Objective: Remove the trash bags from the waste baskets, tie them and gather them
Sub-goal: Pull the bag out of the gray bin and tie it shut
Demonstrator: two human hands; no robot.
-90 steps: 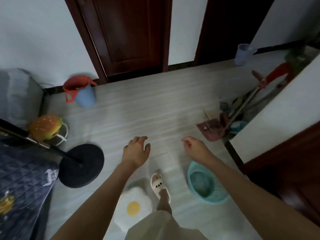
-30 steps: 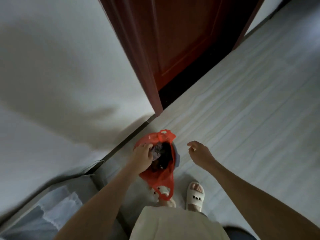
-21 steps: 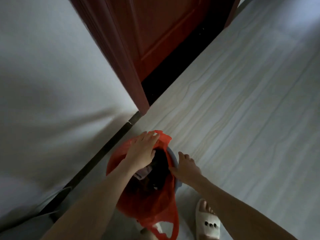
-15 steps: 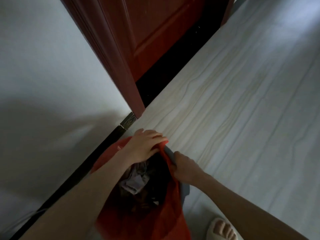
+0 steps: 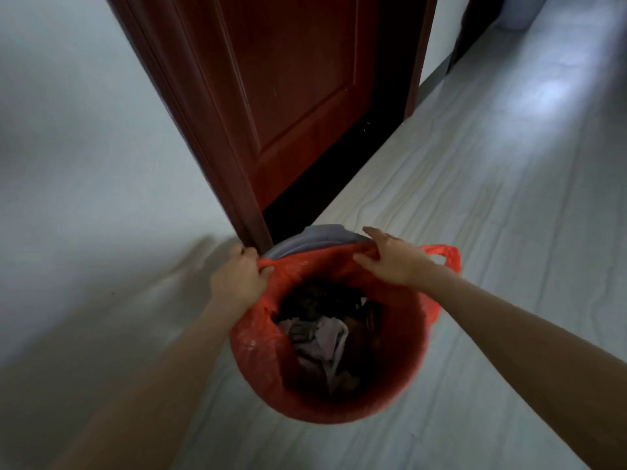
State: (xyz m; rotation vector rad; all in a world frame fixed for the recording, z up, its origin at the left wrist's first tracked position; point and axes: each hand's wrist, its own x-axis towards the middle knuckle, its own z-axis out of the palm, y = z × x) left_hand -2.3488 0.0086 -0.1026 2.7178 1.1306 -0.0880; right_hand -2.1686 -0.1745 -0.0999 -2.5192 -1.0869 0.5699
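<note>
A red plastic trash bag (image 5: 258, 361) lines a grey-blue waste basket (image 5: 319, 239) that stands on the floor by the door frame. Only the basket's far rim shows; the bag covers the rest. Crumpled paper and dark trash (image 5: 322, 337) lie inside the bag. My left hand (image 5: 237, 276) grips the bag's edge at the left side of the rim. My right hand (image 5: 393, 259) pinches the bag's edge at the far right of the rim, with the fingers stretched over it. One red bag handle (image 5: 448, 257) sticks out behind my right hand.
A dark red wooden door (image 5: 298, 96) and its frame (image 5: 210, 147) rise just beyond the basket, with a white wall (image 5: 84, 147) to the left. Pale wood-pattern floor (image 5: 492, 198) spreads to the right. A pale container (image 5: 519, 11) sits far off at the top right.
I have come up to the basket from across the room and bent over it. Both hands moved from inside the bag's mouth out to its rim, left and right, and took hold of the edge.
</note>
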